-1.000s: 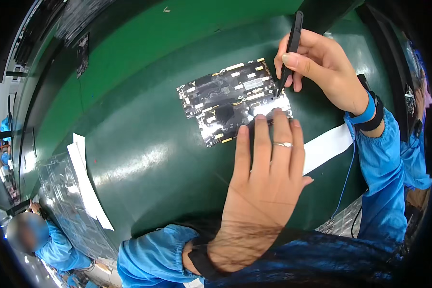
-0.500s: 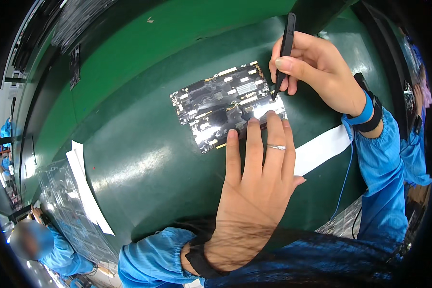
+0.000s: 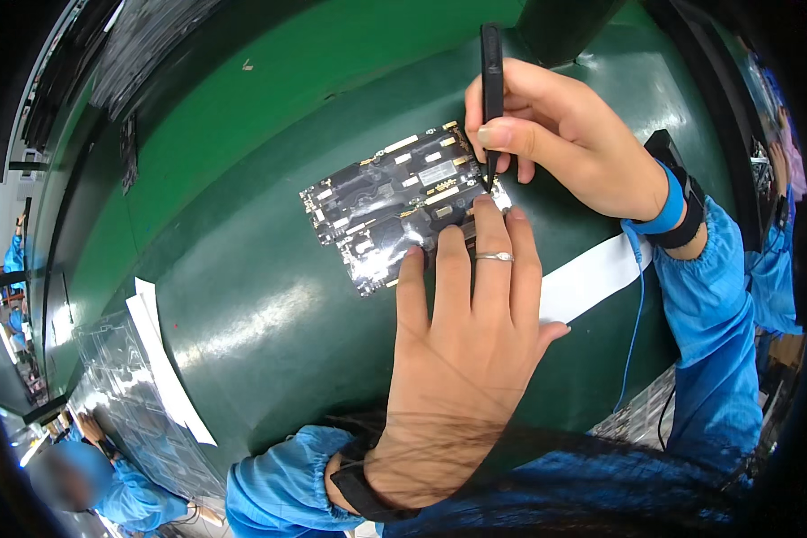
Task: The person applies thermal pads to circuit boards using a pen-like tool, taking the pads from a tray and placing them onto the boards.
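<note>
Left hand (image 3: pixel 462 359) lies flat, fingers spread, pinning the dark rectangular circuit board (image 3: pixel 394 202) mid-desk on the green desk (image 3: pixel 242 305). Right hand (image 3: pixel 565 139) pinches a slim black stylus (image 3: pixel 491 90) at the board's right edge; slipping could scratch components.

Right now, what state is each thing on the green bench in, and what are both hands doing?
Circuit board: lying flat on the green mat.
Left hand: palm down, fingers pressing the board's near edge.
Right hand: gripping the black stylus.
Black stylus: upright, tip on the board's right end.
White strip: flat, partly under the left hand.
</note>
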Demonstrator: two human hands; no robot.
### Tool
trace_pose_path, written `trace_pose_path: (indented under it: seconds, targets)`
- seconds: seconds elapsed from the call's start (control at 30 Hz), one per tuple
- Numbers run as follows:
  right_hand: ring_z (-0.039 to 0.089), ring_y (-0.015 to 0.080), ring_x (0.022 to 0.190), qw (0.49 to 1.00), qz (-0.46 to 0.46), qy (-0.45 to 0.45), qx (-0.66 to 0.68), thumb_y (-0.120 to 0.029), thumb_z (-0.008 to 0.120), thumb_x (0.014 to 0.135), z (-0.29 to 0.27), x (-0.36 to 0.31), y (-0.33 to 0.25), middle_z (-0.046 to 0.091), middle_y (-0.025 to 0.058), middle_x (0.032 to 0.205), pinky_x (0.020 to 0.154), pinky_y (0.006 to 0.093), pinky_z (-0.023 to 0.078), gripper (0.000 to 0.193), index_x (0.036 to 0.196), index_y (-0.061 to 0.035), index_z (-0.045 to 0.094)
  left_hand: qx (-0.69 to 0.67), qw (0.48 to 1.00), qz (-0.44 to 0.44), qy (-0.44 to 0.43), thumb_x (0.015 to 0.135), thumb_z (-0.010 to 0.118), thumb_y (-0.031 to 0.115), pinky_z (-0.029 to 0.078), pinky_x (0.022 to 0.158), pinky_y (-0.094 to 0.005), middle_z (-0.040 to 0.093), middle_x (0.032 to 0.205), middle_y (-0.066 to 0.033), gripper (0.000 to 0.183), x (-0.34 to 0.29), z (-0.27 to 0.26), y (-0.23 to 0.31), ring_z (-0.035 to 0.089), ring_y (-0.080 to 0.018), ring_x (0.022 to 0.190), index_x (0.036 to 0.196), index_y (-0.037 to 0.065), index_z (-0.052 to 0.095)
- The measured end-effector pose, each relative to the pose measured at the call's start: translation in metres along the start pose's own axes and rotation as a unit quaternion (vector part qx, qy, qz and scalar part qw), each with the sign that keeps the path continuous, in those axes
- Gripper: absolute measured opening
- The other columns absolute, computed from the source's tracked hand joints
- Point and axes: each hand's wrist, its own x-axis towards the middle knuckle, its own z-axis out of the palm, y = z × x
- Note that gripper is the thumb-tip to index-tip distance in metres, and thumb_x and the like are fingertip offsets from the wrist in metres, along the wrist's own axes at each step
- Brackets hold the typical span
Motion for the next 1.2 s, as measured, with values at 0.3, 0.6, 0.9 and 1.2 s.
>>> trace_pose_path:
  seconds: [0.3, 0.6, 0.9, 1.2]
  targets:
    - [0.065, 0.0155, 0.089, 0.994, -0.05, 0.09, 0.036, -0.016, 0.052, 0.105, -0.003, -0.024, 0.002, 0.065, 0.0129, 0.111, 0.072, 0.0271, 0.057, 0.026, 0.124, 0.0009, 0.057, -0.016, 0.999, -0.014, 0.043, 0.077, 0.077, 0.052, 0.045, 0.104, -0.0449, 0.05, 0.145, -0.0163, 0.082, -0.002, 0.011, -0.001, 0.052, -0.0284, 0.123, 0.137, 0.001, 0.055]
    - [0.07, 0.0208, 0.091, 0.992, 0.011, 0.025, 0.125, -0.006, 0.065, 0.096, 0.037, -0.043, -0.03, 0.069, 0.0194, 0.104, 0.078, 0.0304, 0.057, 0.021, 0.113, 0.0019, 0.056, 0.026, 0.996, 0.046, -0.078, 0.095, 0.053, 0.044, 0.04, 0.113, -0.0502, 0.05, 0.145, -0.0189, 0.063, -0.066, 0.001, 0.04, 0.051, -0.0336, 0.13, 0.142, 0.002, 0.053]
    - [0.073, 0.0224, 0.076, 0.996, -0.048, -0.072, 0.008, -0.002, 0.074, 0.088, 0.045, -0.056, -0.008, 0.073, 0.0136, 0.092, 0.068, 0.0304, 0.055, 0.02, 0.104, 0.0043, 0.065, 0.009, 1.0, 0.011, -0.005, 0.098, 0.048, 0.028, 0.043, 0.112, -0.0541, 0.053, 0.144, -0.0173, 0.046, -0.072, 0.044, 0.056, 0.052, -0.0372, 0.132, 0.135, 0.005, 0.06]
    - [0.073, 0.0255, 0.08, 0.987, -0.106, -0.105, 0.058, 0.001, 0.075, 0.085, 0.05, -0.054, -0.018, 0.071, 0.0233, 0.092, 0.071, 0.0327, 0.06, 0.019, 0.1, 0.0054, 0.064, -0.022, 1.0, 0.004, -0.013, 0.098, 0.048, 0.027, 0.044, 0.111, -0.054, 0.052, 0.145, -0.0178, 0.045, -0.079, 0.043, 0.058, 0.051, -0.0382, 0.133, 0.134, 0.005, 0.061]
